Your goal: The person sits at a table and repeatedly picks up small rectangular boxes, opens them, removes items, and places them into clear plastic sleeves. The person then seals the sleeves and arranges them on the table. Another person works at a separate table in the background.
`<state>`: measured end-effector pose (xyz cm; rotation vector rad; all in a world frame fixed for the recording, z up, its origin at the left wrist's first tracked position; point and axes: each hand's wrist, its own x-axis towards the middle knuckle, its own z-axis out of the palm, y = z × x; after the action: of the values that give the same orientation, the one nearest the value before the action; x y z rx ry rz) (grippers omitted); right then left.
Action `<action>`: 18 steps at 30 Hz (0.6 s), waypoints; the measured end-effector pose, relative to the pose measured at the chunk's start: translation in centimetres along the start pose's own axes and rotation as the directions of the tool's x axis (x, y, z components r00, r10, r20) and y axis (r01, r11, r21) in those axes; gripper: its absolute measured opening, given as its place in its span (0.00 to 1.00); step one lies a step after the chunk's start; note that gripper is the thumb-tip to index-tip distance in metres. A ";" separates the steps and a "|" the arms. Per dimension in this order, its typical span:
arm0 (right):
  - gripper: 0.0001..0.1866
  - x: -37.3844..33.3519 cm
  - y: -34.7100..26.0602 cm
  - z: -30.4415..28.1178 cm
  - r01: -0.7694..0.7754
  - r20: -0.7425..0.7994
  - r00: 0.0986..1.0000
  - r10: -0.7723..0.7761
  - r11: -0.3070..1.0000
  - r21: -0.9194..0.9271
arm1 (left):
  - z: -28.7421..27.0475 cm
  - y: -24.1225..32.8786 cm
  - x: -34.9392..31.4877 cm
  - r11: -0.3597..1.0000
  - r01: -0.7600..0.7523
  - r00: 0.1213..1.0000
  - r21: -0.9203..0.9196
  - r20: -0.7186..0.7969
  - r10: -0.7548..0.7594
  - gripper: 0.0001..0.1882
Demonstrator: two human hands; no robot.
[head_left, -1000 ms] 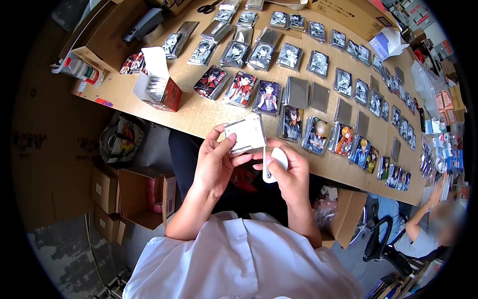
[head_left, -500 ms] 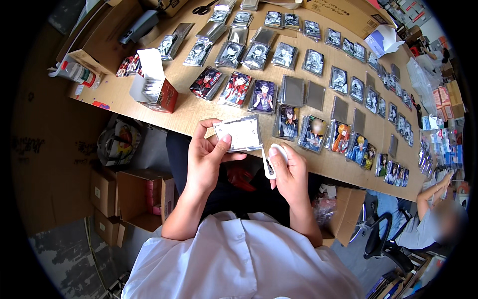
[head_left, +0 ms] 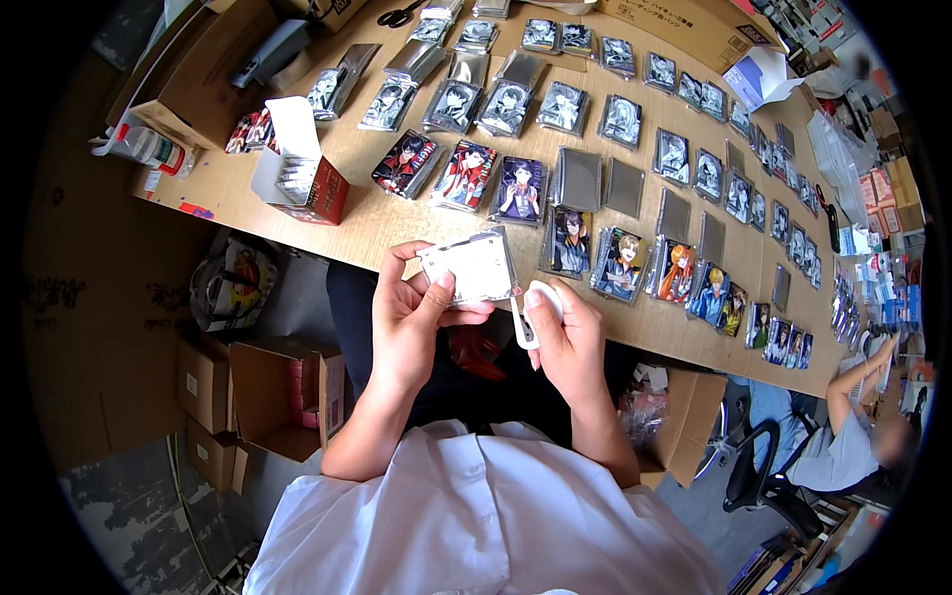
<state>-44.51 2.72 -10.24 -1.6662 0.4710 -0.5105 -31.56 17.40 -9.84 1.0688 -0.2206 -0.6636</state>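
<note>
My left hand pinches a flat white-and-silver packet between thumb and fingers, in front of the table edge. Closed around a small white tool with a rounded, loop-like body, my right hand holds it just beside the packet. The slim tip of the tool is at or very near the packet's lower right corner; whether it touches cannot be made out. Beyond my hands lie stacks of sleeved picture cards, the nearest being a purple one, a red one and a dark one.
An open red-and-white box with packets inside stands at the table's left. Rows of grey card stacks cover the wooden table. Cartons sit on the floor at left, another at right. A person sits at far right.
My hands, the packet and the white tool have barely shifted, with the whole view drifting slightly left. At far right the other person's arm and head have moved a little.
</note>
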 end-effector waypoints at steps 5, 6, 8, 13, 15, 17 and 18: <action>0.17 0.1 -1.2 0.1 -0.090 -0.028 0.995 0.091 0.995 0.043 | 0.0 0.1 0.0 0.997 -0.002 0.999 0.072 0.046 -0.001 0.19; 0.17 0.1 -1.2 0.1 -0.081 -0.032 0.996 0.083 0.996 0.044 | 0.0 0.1 -0.1 0.996 0.004 0.998 0.090 0.060 -0.010 0.19; 0.17 0.4 -1.2 0.0 -0.063 -0.042 0.997 0.065 0.997 0.045 | -0.1 0.1 -0.2 0.996 0.011 0.998 0.086 0.061 -0.016 0.19; 0.17 0.7 -1.0 -0.4 -0.050 -0.042 0.998 0.054 0.995 0.082 | 0.1 0.2 -0.3 0.999 0.003 0.997 0.054 0.082 -0.007 0.19; 0.16 0.9 -0.9 -0.5 -0.061 -0.038 0.997 0.065 0.994 0.091 | 0.1 0.0 -0.3 0.997 -0.010 0.998 0.079 0.070 0.005 0.19; 0.15 1.3 -1.2 -0.5 -0.088 -0.032 0.995 0.092 0.990 0.112 | 0.2 -0.2 -0.2 0.996 -0.015 0.998 0.092 0.062 0.009 0.18; 0.15 1.5 -1.2 -0.5 -0.082 -0.032 0.996 0.086 0.991 0.108 | 0.2 -0.2 -0.3 0.996 -0.012 0.998 0.092 0.061 0.007 0.18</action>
<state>-43.56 1.68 -8.93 -1.5303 0.5298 -0.4968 -31.98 17.36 -9.93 1.1365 -0.3116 -0.6832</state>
